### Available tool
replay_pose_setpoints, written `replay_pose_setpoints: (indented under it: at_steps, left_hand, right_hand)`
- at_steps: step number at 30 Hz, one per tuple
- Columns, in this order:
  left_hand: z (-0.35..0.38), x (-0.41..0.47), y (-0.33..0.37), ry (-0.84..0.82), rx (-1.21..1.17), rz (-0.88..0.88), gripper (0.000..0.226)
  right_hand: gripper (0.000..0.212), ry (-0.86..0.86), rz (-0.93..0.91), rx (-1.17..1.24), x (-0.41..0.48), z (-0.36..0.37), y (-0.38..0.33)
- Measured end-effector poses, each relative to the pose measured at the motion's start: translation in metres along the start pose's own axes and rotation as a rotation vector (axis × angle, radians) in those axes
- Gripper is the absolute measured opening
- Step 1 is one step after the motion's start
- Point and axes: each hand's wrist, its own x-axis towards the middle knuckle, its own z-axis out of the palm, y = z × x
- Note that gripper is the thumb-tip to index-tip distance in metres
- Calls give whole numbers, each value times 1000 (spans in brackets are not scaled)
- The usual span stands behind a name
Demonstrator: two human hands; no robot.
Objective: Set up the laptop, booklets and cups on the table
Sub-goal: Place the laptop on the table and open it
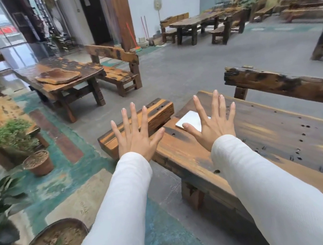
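**Holding nothing in either grip, with the laptop right below**

Head view. Stretches the left grip (135,135) out at centre frame and the right grip (216,127) just right of it, fingers straight and fanned apart, clamped on nothing. Reads as a palms-down show of readiness rather than a grasp, with no curl and no pinch.

Hovers the right grip over the near corner of a closed silver laptop (189,117), hiding part of it. Cannot tell whether touching. Finds the laptop lying flat near the left end of the long wooden desk (263,141) in the right half of the frame, probably parked there for pickup.

Floats the left grip off the desk's end, in front of a low wooden block (161,112). Shows no booklets and no cups anywhere.

Offers a likely destination in the upper left: a dark table (87,70) carrying a wooden slab (57,76).

Judged barely begun. Next, probably slide fingers under the laptop's edges and lift with both, keeping it level.
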Motion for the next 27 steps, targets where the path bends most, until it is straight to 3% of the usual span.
replay_pose_setpoints:
  at_steps: [13, 27]
  left_hand:
    - [44, 91, -5, -28, -49, 130, 84]
    - [109, 191, 69, -33, -62, 169, 85]
  right_hand:
    - [85, -16, 124, -35, 51, 32, -2]
    - [87, -24, 227, -20, 136, 77, 79]
